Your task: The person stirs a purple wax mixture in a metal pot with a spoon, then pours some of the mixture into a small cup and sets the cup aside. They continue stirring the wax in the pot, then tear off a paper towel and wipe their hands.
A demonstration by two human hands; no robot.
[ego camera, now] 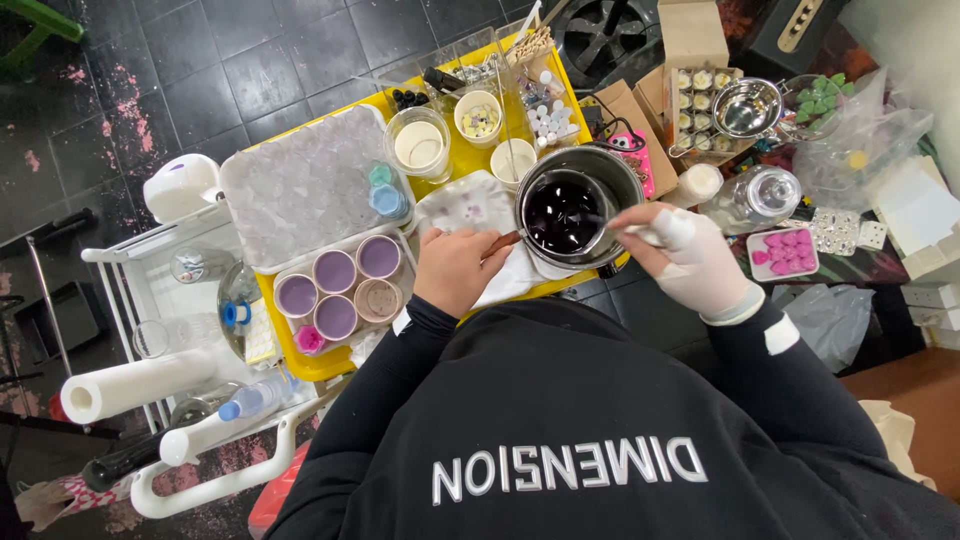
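**waxnoob:** So what are the hands doing here? Looking straight down from the head camera.

**potstirrer:** The left hand (455,268) is bare, in a black sleeve. It's curled into a loose fist with the knuckles up, and its grip is closed round the wooden handle (504,241) that sticks out of the metal pot (578,205). The forearm comes up from the body at a slant, wrist pretty much straight.

**waxnoob:** And the other one?

**potstirrer:** The right hand (695,262) wears a white glove or wrap. It reaches in from the other side, fingers pinched tight on a thin white stick (622,229) whose far end dips into the dark purple liquid (562,212) in the pot. The wrist is bent a bit inward over the rim.

**waxnoob:** Where does the pot sit?

**potstirrer:** Right between the two grips, on the yellow tray (470,160) that covers the surface, partly on a stained white cloth (470,205) that lies just beyond the left hand.

**waxnoob:** What's around them?

**potstirrer:** Out past the left grip, to its outer side, there are round moulds filled with lilac wax (335,272), and beyond those a clear lumpy sheet (300,185). Ahead of the pot stand a couple of pale cups (478,118). Out beyond the right grip there's a small box of pink shaped pieces (783,252), a glass jar (762,195) and a steel strainer (745,108). A paper towel roll (135,385) lies well off to the left, on a white cart.
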